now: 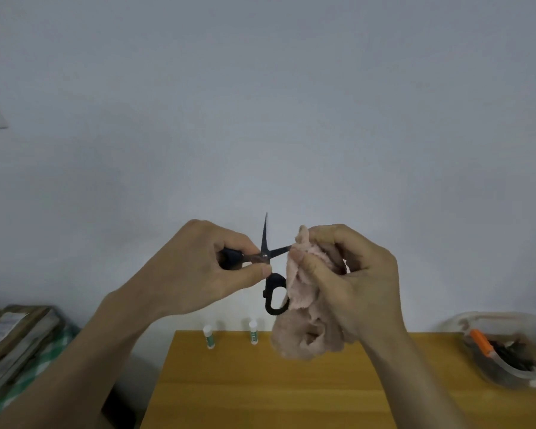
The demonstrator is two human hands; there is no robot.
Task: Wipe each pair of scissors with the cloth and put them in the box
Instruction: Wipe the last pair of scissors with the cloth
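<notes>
my left hand grips open black-handled scissors; my right hand pinches pink fuzzy cloth, hiding one blade tip. blurry clear plastic box at the desk's right edge holds dark scissors.

Both forearms are reaching up and forward, hands raised close together. The left hand is gripping with curled fingers; the right hand is pinching, fingers bent.

Box right on table
</notes>
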